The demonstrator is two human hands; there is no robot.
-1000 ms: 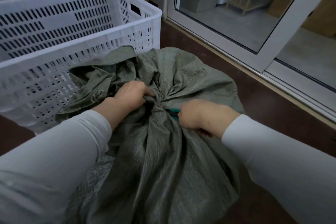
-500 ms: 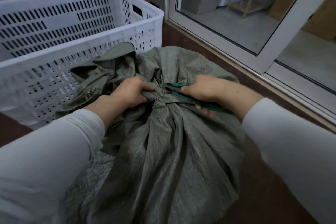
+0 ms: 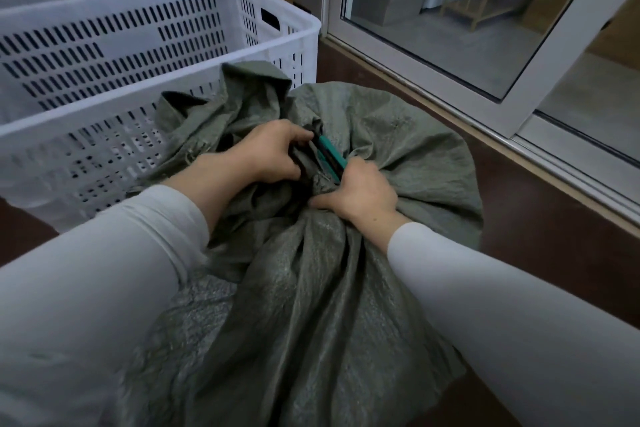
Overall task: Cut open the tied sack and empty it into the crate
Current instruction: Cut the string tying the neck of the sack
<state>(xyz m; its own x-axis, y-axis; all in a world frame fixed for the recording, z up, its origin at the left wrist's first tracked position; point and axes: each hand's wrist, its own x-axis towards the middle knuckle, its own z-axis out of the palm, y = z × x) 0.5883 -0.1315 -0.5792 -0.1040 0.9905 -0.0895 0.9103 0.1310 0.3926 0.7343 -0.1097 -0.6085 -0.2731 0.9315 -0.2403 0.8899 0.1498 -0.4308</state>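
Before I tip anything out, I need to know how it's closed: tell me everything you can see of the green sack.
The sack looks like grey-green woven plastic cloth, creased, faintly shiny, full and bulging, on the dark floor beside the white crate. Its mouth is gathered into a twisted neck on top, loose cloth flopping toward the crate. The left hand grips the neck; the right hand holds a teal-handled cutting tool against the gather. Its contents are hidden.

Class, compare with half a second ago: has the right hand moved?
Yes. Judged against the white crate, the right hand, gripping green-handled scissors, has come back toward the person and leftward, closer to the tied neck of the sack.
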